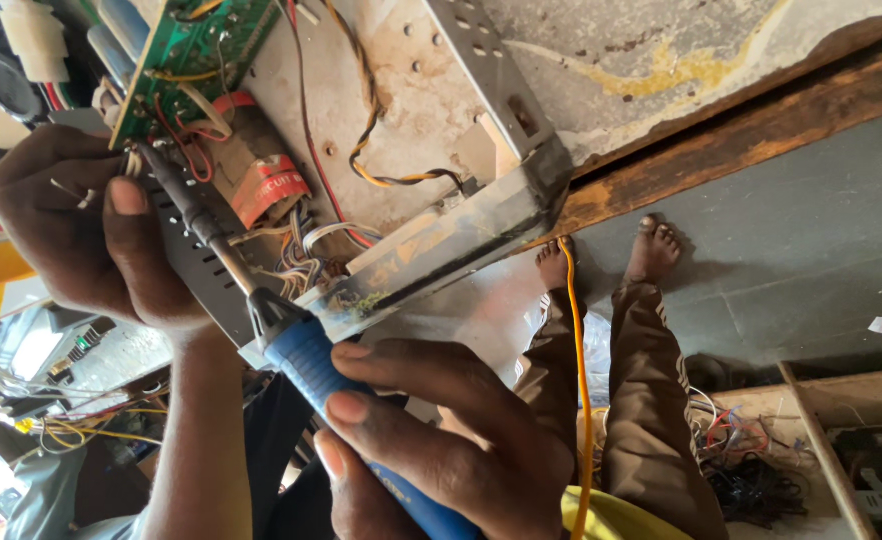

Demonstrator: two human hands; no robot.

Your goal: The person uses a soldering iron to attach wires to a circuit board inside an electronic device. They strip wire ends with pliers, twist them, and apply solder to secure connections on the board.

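My right hand (431, 440) grips the blue handle of a soldering iron (301, 355). Its dark shaft runs up and left, and its tip reaches the underside edge of a green circuit board (186, 50). My left hand (81, 225) holds that board's lower corner, thumb lying beside the iron's shaft. The board stands tilted inside an open metal chassis (481, 215) that rests on a worn bench. Red, yellow and black wires (361, 120) run across the chassis floor, and a brown component with a red label (261, 175) sits below the board.
The wooden bench edge (721, 150) runs diagonally to the right. Below it are my bare feet (651, 250) and brown trousers on a grey floor. A yellow cord (579, 380) hangs down. Tangled wires (741, 450) lie in a box at the right; more electronics sit at the left.
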